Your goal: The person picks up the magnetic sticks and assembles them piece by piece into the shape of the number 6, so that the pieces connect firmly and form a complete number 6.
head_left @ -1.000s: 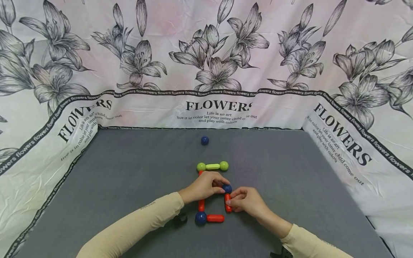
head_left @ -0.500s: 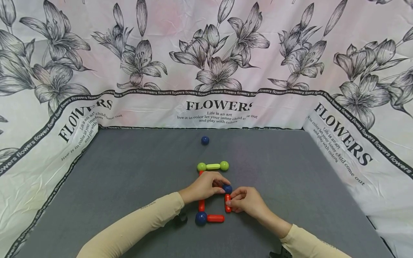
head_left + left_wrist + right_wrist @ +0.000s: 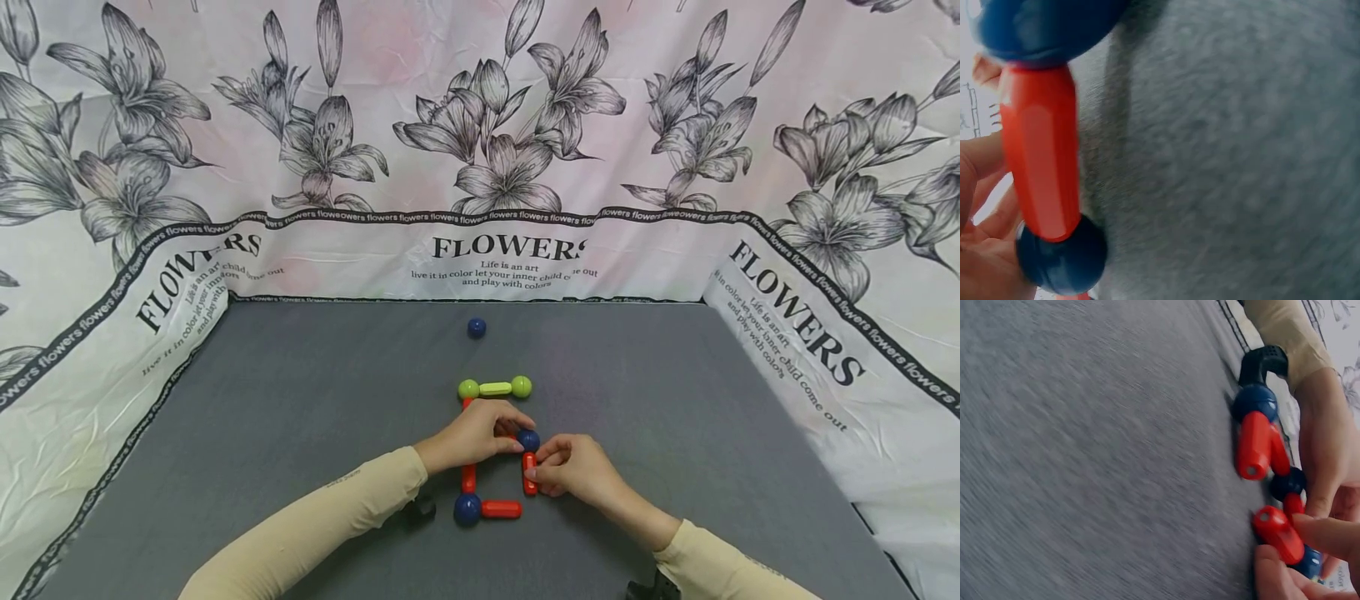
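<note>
In the head view my left hand [image 3: 480, 432] reaches over the figure on the cloth, thumb and fingers at a blue magnetic ball [image 3: 528, 441]. My right hand [image 3: 576, 467] pinches a red magnetic rod [image 3: 529, 483] whose far end meets that ball. Below, a larger blue ball [image 3: 467, 509] joins a red rod [image 3: 501, 509] pointing right and another red rod [image 3: 468, 477] running up under my left hand. At the top, a lime rod [image 3: 495, 388] links two lime balls. The right wrist view shows the pinched rod [image 3: 1280, 536] with its free end towards the camera.
A loose blue ball [image 3: 476, 327] lies farther back on the grey cloth [image 3: 337, 358]. Behind and at the sides stands a white flower-printed curtain [image 3: 330, 250]. A black wrist device [image 3: 420, 511] sits under the left sleeve, close to the larger blue ball.
</note>
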Motion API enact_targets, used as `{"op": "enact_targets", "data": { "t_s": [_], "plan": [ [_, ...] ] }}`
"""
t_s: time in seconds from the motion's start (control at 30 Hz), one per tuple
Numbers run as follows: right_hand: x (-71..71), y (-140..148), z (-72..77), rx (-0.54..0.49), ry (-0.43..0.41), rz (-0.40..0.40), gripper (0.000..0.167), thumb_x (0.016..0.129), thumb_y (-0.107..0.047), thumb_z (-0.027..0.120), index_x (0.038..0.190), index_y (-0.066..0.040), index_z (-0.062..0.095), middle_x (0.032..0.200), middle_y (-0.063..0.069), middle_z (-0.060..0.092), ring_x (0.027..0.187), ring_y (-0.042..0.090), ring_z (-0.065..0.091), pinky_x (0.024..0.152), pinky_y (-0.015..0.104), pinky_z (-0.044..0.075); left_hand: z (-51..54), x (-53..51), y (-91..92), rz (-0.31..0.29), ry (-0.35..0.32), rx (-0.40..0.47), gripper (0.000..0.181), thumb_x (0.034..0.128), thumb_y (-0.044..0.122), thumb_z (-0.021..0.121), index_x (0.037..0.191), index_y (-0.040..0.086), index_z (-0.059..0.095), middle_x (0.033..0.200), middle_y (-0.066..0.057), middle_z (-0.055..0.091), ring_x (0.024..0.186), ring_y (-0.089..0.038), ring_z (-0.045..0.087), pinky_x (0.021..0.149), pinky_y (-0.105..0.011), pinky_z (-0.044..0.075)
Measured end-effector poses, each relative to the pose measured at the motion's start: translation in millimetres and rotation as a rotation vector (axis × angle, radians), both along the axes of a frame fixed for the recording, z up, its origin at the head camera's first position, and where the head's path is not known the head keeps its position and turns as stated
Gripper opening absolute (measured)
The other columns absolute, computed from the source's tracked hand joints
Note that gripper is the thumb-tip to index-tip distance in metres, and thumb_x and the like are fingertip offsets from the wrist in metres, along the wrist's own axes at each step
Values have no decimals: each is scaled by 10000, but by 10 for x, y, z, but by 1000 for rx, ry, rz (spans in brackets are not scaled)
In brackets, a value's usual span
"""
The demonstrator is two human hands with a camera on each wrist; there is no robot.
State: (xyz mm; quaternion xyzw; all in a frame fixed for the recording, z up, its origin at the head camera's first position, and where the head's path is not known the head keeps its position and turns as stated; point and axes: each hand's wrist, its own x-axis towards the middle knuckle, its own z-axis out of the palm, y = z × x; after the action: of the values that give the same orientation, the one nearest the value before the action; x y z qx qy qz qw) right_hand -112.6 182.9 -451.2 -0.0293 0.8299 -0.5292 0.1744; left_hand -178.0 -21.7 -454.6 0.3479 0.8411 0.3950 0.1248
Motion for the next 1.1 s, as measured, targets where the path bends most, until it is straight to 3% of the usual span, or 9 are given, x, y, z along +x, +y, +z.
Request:
{"op": "enact_targets", "data": {
  "t_s": [0.1,0.27,0.33,0.5,0.7,0.87,1.1],
  "plan": [
    [-57,66,73,55,6,69,309,794,-189,826,962,33,691,757,81,748,635,152,704,588,335,594,38,-6,-9,0,3,-8,356,861,156,771,1205,103,699,1158,-40,728,1023,-145,700,868,-207,550],
    [-266,180,216,269,115,252,245,762,-190,846,923,-34,746,745,40,751,635,100,671,573,280,547,169,36,-98,19,15,7,379,870,187,768,1229,98,687,1214,-47,714,1078,-148,679,927,-261,546],
    [-363,203,262,358,160,309,226,744,-169,856,911,-53,756,766,24,755,653,73,662,584,256,530,221,71,-150,27,14,19,377,871,193,769,1227,97,688,1210,-51,714,1073,-159,673,934,-290,548],
    [-614,216,379,506,162,391,184,734,-129,861,883,-88,762,816,1,759,727,63,671,646,248,544,313,235,-300,54,-15,47,345,872,195,769,1198,107,702,1162,-43,722,1032,-174,681,900,-292,563],
    [-920,204,497,616,181,440,144,747,-109,841,869,-95,765,821,-4,753,731,85,657,662,265,534,262,499,-462,67,-51,71,285,849,227,792,1105,114,734,1003,-63,701,796,-39,618,716,-190,529],
    [-1183,182,616,704,197,480,125,783,-116,812,899,-99,769,877,16,747,772,125,661,687,301,546,172,681,-546,92,-87,66,269,831,275,804,1046,124,745,897,-28,647,719,2,547,635,-177,492],
    [-1602,99,587,587,275,453,195,826,-129,781,1006,-61,750,966,58,751,866,166,679,770,338,561,45,808,-571,111,-99,39,257,803,292,830,997,140,756,834,28,581,703,-15,512,627,-164,468]
  ]
}}
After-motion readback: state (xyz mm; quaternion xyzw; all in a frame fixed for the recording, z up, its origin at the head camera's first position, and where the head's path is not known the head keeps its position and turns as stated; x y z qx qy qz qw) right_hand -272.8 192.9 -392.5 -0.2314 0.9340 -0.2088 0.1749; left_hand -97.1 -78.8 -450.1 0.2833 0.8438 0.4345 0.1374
